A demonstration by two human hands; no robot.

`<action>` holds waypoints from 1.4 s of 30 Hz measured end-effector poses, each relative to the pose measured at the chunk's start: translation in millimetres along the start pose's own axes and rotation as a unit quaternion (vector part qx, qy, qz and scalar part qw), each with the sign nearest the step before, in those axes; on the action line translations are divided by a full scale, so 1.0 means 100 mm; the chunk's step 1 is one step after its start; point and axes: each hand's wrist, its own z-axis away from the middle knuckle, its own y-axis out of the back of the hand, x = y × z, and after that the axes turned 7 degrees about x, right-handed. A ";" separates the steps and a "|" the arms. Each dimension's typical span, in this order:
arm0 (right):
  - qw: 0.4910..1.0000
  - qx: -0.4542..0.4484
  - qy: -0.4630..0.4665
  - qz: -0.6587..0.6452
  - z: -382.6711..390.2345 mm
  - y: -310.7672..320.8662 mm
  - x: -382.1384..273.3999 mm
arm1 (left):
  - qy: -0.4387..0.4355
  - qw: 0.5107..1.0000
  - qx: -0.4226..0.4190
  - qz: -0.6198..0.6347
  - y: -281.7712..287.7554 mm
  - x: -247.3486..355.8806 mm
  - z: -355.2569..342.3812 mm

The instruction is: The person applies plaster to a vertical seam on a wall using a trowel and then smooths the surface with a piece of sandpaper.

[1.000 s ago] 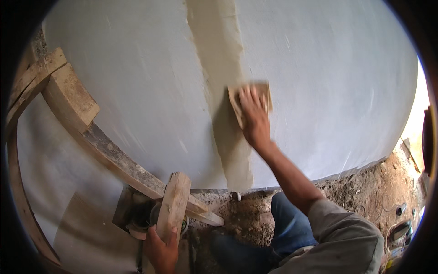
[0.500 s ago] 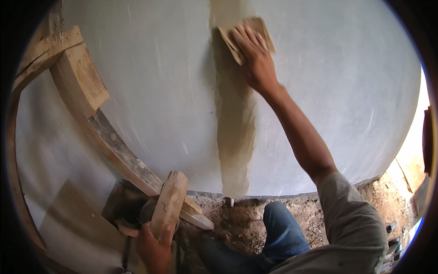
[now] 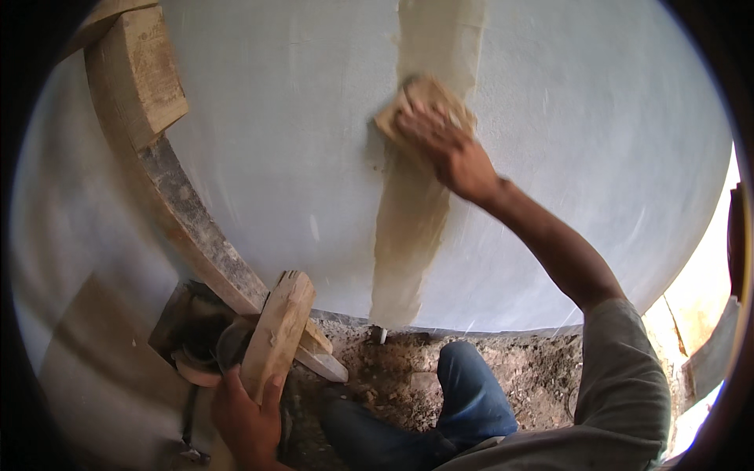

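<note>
My right hand (image 3: 452,149) presses a folded tan sheet (image 3: 422,92), perhaps sandpaper, flat against a vertical beige filler strip (image 3: 404,267) on the pale grey wall (image 3: 550,118). Its fingers lie over the sheet and are somewhat blurred. At the lower left, my left hand (image 3: 247,412) grips a short upright wooden post (image 3: 279,330) that crosses the lower end of a long timber beam (image 3: 196,220).
A wooden block (image 3: 141,71) sits on the timber at upper left. A dark opening (image 3: 184,318) lies behind the post. My jeans-clad legs (image 3: 471,400) are below, on rough dirt ground (image 3: 542,369). Bright light shows past the wall's right edge (image 3: 715,228).
My right hand with the sheet moved up the strip, then somewhat back down. The view shifted, so the timbers sit higher and farther left. My left hand still grips the post.
</note>
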 end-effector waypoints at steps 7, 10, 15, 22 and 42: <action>0.998 0.039 -0.054 -0.009 -0.10 -0.11 -0.06 | 0.007 1.000 -0.003 -0.017 -0.05 0.08 0.03; 0.999 0.014 -0.035 -0.004 0.18 -0.06 -0.20 | 0.004 1.000 -0.013 0.001 0.05 0.07 -0.04; 0.995 0.077 -0.058 0.005 0.22 -0.12 -0.24 | -0.006 1.000 0.009 -0.012 -0.03 0.06 0.00; 0.988 0.072 -0.139 0.002 0.31 -0.35 -0.67 | -0.001 1.000 -0.018 -0.007 0.00 0.04 -0.01; 0.970 0.029 -0.197 -0.139 0.68 -0.44 -1.50 | -0.003 1.000 -0.014 0.015 0.06 0.11 -0.06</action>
